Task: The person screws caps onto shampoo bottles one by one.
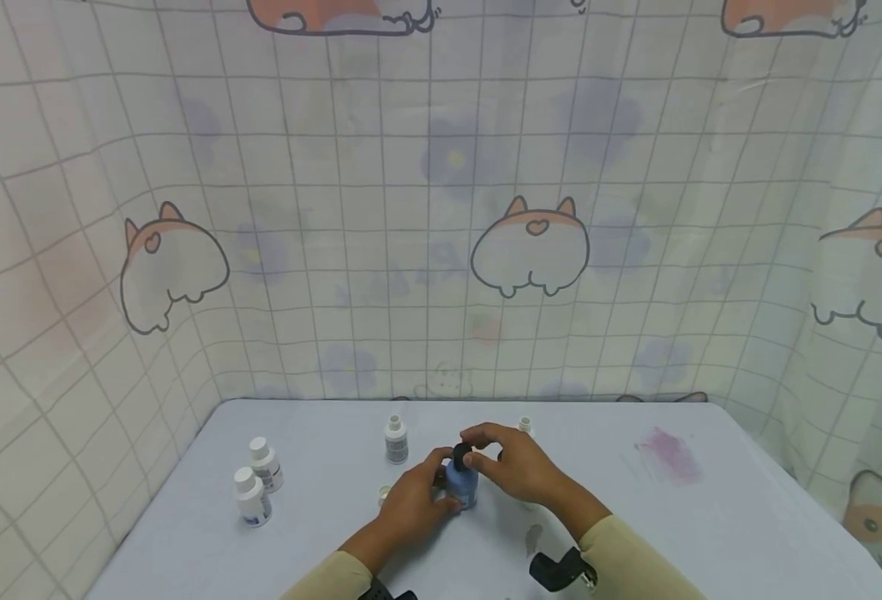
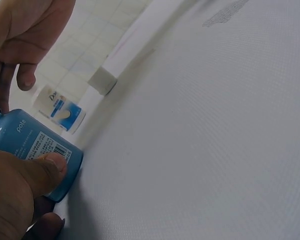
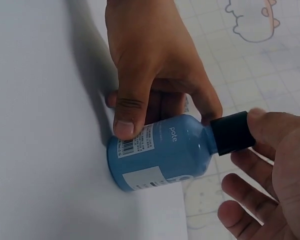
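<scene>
A blue bottle with a pale printed label stands upright on the table. My left hand grips its body, the thumb lying over the label in both wrist views. On the bottle's neck sits a black cap, pinched between the thumb and fingers of my right hand. The other right fingers are loosely bent beside it. A white bottle with a blue-and-white label and a white cap show beyond the blue bottle in the left wrist view.
Two capped white bottles stand at the table's left. Behind my hands is an uncapped white bottle; another bottle neck shows behind my right hand. A pink stain marks the right side. A patterned curtain surrounds the table.
</scene>
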`<state>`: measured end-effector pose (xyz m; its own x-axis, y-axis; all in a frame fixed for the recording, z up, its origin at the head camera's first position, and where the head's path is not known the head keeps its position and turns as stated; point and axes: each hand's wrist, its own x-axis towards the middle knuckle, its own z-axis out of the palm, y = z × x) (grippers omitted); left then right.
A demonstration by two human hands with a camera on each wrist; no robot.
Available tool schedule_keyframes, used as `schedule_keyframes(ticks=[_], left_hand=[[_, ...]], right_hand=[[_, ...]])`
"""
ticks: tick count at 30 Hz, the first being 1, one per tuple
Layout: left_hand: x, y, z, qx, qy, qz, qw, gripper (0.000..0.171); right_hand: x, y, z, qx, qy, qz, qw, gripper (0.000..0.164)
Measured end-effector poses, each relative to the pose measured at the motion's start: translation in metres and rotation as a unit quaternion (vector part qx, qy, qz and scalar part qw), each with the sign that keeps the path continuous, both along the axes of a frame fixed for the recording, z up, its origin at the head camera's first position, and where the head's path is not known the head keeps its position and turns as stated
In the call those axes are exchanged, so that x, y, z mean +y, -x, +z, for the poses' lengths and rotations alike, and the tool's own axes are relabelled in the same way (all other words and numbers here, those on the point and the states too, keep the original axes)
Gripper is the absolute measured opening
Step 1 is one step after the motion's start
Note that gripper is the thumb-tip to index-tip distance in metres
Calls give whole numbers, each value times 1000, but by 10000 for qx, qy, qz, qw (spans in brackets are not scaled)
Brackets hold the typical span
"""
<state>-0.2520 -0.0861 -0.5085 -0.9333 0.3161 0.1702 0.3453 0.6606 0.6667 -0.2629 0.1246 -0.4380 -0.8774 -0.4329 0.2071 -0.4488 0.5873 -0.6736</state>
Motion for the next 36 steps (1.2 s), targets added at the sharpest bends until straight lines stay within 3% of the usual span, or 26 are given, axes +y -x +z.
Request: schedule_keyframes(ticks=[5, 11, 16, 24, 28, 36], left_hand=[[1, 1, -1, 26, 9, 10, 10000, 73], [1, 1, -1, -18, 32, 53, 10000, 74], [1, 0, -1, -29, 44, 84, 10000, 74], [1, -2, 0, 28, 44, 39, 10000, 73], [1, -1, 0, 25, 39, 20, 10000, 74], [1, -1, -1, -48, 36, 45, 10000, 74]], right_hand=[[1, -1, 1, 74, -10, 205, 9998, 28], [-3, 2, -3, 221, -28, -118, 9997, 24], [-3, 2, -6, 199, -54, -285, 9994, 33], [1, -1, -4, 189, -68, 16, 9998, 27], [0, -1, -3, 243, -116, -30, 9996, 24], [-2, -2, -4, 150, -104, -276, 9995, 35]])
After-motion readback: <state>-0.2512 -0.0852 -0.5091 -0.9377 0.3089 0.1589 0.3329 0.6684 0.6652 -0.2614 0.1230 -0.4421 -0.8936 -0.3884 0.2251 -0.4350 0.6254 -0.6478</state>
